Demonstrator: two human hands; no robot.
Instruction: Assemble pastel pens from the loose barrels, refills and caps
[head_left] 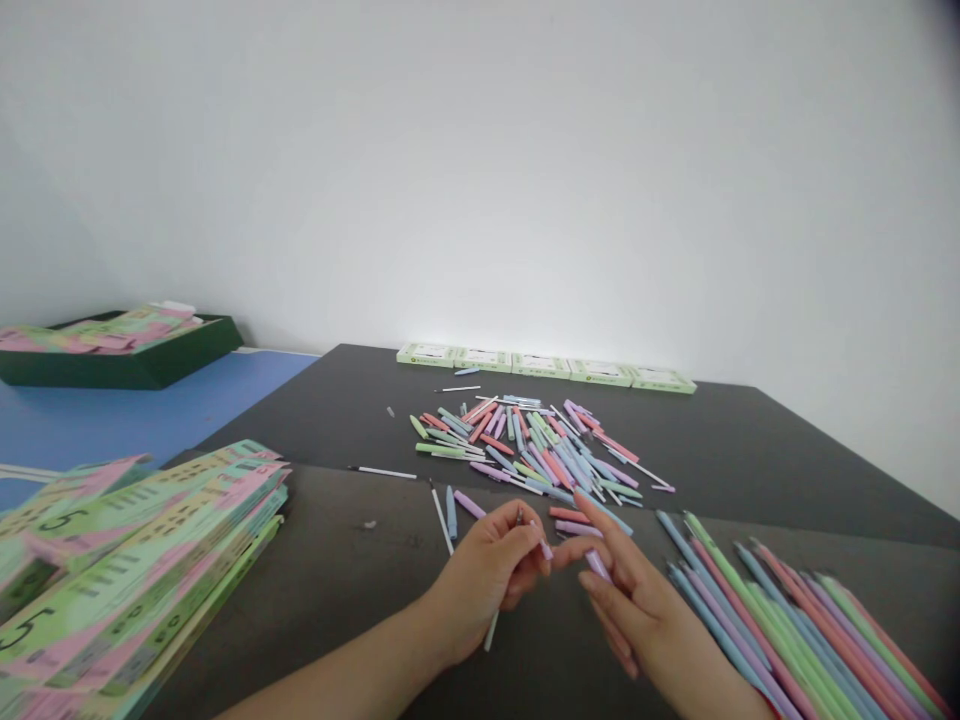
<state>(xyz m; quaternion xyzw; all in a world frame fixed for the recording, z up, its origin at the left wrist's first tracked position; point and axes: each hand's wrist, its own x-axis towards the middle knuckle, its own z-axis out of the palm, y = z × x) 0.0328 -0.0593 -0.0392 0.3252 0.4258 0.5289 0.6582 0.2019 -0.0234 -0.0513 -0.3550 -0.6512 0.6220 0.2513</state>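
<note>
My left hand is closed over the near part of the dark table. Its fingertips pinch a small purple pen part, and a white pen refill sticks out below the same hand. Close beside it on the right, my right hand holds a purple pen piece between thumb and fingers, its index finger reaching toward the left fingertips. Just beyond both hands lies a loose heap of pastel pen parts and white refills. A blue pen part rests beside the left hand.
Assembled-looking pastel pens lie in a bundle at the right. Printed green and pink packages are stacked at the left. Flat boxes line the table's back edge. A dark green tray with packages stands on a blue surface.
</note>
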